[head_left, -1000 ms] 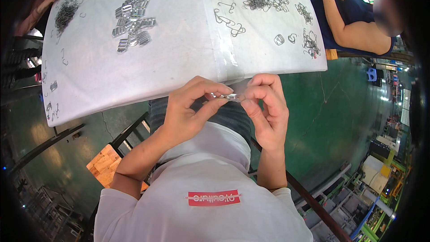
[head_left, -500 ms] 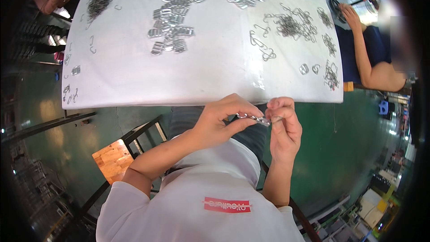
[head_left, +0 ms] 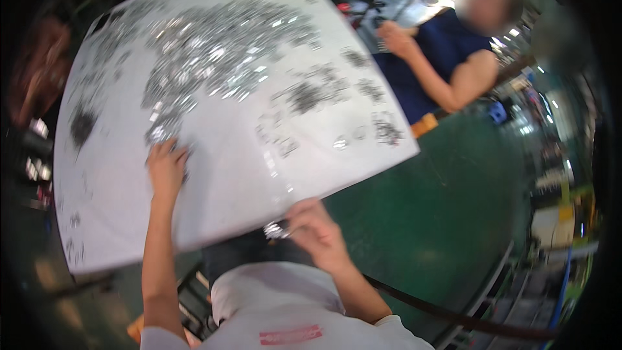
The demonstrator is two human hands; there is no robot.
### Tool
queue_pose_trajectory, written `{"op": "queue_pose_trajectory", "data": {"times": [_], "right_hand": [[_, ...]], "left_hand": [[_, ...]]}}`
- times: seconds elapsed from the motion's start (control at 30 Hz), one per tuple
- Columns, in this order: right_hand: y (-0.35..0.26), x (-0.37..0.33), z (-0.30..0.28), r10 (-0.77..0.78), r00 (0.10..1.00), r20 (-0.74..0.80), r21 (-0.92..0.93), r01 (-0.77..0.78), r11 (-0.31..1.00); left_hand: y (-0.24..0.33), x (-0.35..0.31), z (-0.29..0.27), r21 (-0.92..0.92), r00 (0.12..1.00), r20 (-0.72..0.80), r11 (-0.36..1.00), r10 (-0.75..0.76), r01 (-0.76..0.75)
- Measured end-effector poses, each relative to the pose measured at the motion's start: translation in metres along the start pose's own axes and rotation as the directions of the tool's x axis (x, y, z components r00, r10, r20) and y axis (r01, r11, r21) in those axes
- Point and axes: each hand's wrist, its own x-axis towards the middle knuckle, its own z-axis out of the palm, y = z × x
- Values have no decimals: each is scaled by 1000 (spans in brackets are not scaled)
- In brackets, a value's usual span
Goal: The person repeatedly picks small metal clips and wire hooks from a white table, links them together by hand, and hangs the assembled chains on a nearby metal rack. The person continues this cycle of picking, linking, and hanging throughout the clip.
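My left hand (head_left: 167, 167) reaches onto the white table, its blurred fingers apart at the near end of a pile of shiny metal buckles (head_left: 214, 45). Whether those fingertips touch a buckle is hard to make out. At the table's front edge my right hand (head_left: 317, 230) pinches a shiny metal buckle (head_left: 275, 229), which is smeared by motion. Right of the pile lie thin bent wire hooks (head_left: 308, 96) in a dark heap.
The white table (head_left: 227, 175) carries more hook heaps at its left (head_left: 83, 123) and right (head_left: 387, 131). A person in dark blue (head_left: 447, 52) sits at the right, one hand raised over other work. Another person's sleeve (head_left: 45, 58) shows at the far left.
The view has turned and shifted. My left hand has let go of the metal piece both hands were at and moved forward-left to the pile. My right hand keeps the metal piece.
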Motion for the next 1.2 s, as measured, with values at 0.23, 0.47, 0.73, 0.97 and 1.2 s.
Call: {"op": "queue_pose_trajectory", "data": {"times": [0.23,0.47,0.73,0.97,1.2], "right_hand": [[8,-6,-3,-13,1000,6,112,13,994],[12,-10,-4,2,1000,-3,155,-2,988],[13,-13,2,-131,982,-139,10,134,991],[8,-18,5,-52,983,-178,35,59,998],[5,-21,6,-109,972,-210,-55,99,994]], "left_hand": [[38,-8,-4,-687,951,194,658,-242,308],[123,-36,-39,-903,917,381,166,-113,396],[182,-58,-89,-907,912,404,101,-67,409],[196,-77,-96,-915,945,326,246,-12,319],[201,-85,-95,-916,951,305,258,-47,307]]}}
